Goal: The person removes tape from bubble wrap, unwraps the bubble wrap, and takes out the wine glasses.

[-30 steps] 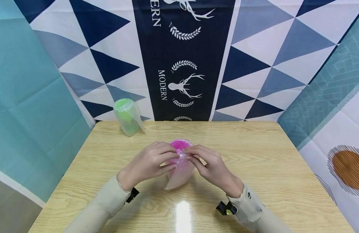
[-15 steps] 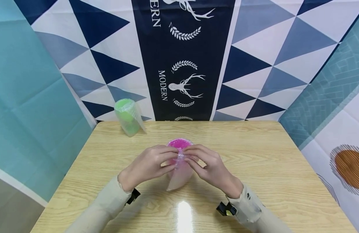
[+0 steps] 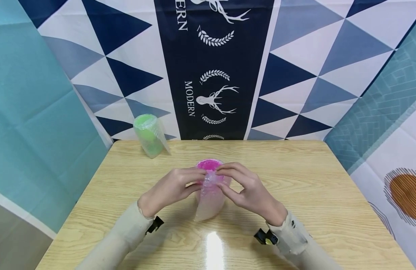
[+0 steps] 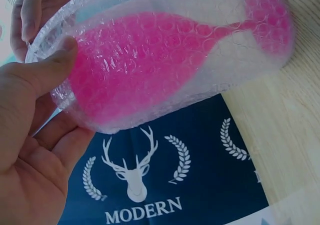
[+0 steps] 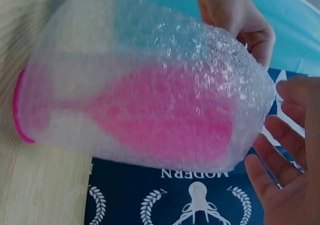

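A pink stemmed goblet [image 4: 145, 60] stands upright on the table, wrapped in a loose tube of clear bubble wrap [image 3: 209, 204]. My left hand [image 3: 175, 187] pinches the wrap near the goblet's rim; in the left wrist view its thumb lies on the outside and its fingers pass beneath. My right hand [image 3: 250, 187] is at the other side of the rim, fingers spread and lightly bent, fingertips touching or very close to the wrap's edge in the right wrist view. Part of the goblet's bowl is hidden behind both hands in the head view.
A green goblet-like item [image 3: 147, 135] in bubble wrap stands at the table's back left corner. The wooden table [image 3: 295, 180] meets a patterned cloth backdrop [image 3: 211, 75] at its far edge. Light glares on the table's near middle.
My right hand has shifted slightly up and right, its fingers farther apart from the wrap. My left hand has barely moved, its fingers now closer together. More of the wrap's front shows between the hands.
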A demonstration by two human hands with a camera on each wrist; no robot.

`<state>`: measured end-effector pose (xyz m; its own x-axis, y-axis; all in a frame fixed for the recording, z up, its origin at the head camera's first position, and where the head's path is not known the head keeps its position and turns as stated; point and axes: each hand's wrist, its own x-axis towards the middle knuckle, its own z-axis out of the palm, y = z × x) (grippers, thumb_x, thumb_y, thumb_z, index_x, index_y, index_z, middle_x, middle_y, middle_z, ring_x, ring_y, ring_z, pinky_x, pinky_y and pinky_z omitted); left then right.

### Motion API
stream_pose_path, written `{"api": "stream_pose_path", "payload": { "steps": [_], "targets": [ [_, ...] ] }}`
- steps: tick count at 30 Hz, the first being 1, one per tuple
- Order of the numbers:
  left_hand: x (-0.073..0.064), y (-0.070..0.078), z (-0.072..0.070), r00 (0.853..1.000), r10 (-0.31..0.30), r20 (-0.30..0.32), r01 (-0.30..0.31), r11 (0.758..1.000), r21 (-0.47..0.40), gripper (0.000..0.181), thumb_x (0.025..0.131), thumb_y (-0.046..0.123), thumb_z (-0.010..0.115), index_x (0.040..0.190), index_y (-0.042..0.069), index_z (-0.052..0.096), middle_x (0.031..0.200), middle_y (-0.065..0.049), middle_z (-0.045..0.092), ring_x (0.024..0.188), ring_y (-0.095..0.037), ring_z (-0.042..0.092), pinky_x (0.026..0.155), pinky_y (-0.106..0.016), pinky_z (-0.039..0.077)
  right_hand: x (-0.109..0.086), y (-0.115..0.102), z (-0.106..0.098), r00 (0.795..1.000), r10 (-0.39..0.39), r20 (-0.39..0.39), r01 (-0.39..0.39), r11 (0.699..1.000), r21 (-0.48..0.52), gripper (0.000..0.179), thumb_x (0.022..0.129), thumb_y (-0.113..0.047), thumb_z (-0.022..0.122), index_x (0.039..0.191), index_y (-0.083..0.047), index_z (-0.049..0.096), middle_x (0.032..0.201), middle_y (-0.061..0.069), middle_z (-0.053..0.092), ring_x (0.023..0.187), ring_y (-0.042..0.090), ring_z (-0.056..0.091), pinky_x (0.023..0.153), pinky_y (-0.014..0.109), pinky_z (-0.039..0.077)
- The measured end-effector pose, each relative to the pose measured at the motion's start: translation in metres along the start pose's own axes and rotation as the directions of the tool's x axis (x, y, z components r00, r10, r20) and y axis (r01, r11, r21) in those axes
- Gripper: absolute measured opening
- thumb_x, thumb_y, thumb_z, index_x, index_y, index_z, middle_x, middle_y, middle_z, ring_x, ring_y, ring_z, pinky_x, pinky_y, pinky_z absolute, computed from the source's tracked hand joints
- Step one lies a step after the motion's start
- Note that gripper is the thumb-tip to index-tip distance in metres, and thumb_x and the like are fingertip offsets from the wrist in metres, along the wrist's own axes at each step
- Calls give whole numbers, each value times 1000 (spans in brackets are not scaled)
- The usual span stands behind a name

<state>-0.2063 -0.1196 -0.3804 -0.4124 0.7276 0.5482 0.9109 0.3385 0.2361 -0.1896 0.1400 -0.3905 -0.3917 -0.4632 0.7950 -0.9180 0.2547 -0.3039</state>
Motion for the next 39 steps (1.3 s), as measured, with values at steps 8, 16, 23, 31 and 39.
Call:
{"api": "stream_pose_path", "payload": {
  "steps": [8,16,23,31,39],
  "targets": [
    [0,-4,-1,999,-32,21,33,997,-62,26,85,1,82,110,7,78,119,-8,76,112,-19,73,97,-19,56,-2,2,1,999,-34,39,35,999,-8,25,96,-17,74,112,1,73,114,14,73,104,26,72,100,22,55],
    [1,-5,-1,999,-40,2,40,995,-96,28,85,1,82,112,5,76,118,-9,76,105,-16,75,95,-17,56,-4,3,3,997,-61,37,62,998,-18,21,93,-11,76,110,1,73,107,11,74,95,21,73,93,20,58],
    [2,-6,-1,999,-32,2,32,998,-50,24,86,3,82,109,4,77,117,-10,77,109,-18,74,99,-23,56,-4,3,1,998,-63,10,62,998,9,16,95,-8,73,109,0,76,103,10,75,91,19,72,88,19,59],
    [2,-6,1,1000,13,-25,-13,1000,9,24,86,6,82,109,4,77,114,-9,78,111,-20,74,105,-30,54,-5,4,-6,998,-55,-11,55,998,4,16,99,-10,68,110,-1,76,103,10,75,91,20,74,87,18,59],
    [0,-9,4,999,21,-26,-20,1000,21,24,86,6,82,109,2,77,113,-10,78,110,-21,74,105,-30,53,-5,8,-10,996,-72,-53,73,997,17,16,100,-9,66,108,1,75,101,11,76,89,22,74,86,21,60]
  ]
}}
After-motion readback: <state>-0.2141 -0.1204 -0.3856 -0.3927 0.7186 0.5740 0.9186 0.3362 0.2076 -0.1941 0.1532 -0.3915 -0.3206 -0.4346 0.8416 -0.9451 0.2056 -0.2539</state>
